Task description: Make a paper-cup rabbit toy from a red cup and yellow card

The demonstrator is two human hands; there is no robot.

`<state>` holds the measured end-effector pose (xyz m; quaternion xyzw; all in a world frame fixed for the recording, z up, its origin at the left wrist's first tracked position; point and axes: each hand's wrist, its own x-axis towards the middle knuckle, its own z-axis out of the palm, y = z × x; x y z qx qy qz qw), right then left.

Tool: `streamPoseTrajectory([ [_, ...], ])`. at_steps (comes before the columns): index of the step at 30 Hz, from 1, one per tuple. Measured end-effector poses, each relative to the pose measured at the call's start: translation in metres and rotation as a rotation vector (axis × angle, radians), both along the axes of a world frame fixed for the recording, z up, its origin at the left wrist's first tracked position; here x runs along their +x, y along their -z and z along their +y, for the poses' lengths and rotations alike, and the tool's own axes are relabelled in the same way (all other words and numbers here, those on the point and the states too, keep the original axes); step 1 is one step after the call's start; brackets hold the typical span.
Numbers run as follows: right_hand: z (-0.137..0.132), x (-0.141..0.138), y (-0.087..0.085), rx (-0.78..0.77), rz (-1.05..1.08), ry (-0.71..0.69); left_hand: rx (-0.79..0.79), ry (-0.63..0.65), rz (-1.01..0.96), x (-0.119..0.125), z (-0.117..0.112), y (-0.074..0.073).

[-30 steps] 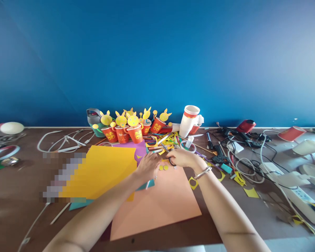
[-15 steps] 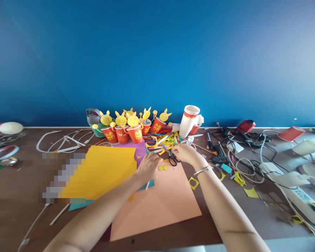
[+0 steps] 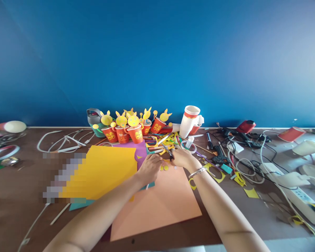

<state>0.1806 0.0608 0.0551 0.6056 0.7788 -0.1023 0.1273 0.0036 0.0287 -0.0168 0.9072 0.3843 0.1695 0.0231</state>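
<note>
My right hand, with a silver bracelet at the wrist, is closed over the black handles of a pair of scissors. The blades point away and to the left, and the handles are mostly hidden. My left hand is just left of it, fingers curled together; whatever they hold is hidden. Two small yellow paper discs lie between the hands on a peach paper sheet. A teal paper piece shows by my left wrist.
Red paper cups with yellow rabbit-like paper figures stand at the back. Right of them are stacked white cups and yellow scraps. A yellow sheet lies left; a glue gun, cables and a power strip lie right.
My right hand has moved left and closed over the scissors' handles, which were showing before. My left hand has shifted slightly right, beside the yellow discs.
</note>
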Motion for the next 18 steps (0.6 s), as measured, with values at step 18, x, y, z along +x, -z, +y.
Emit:
streamPoseTrajectory([
  [18, 0.000, -0.001, -0.002, 0.017, 0.033, -0.029, 0.085, -0.421, -0.012, -0.014, 0.021, -0.004],
])
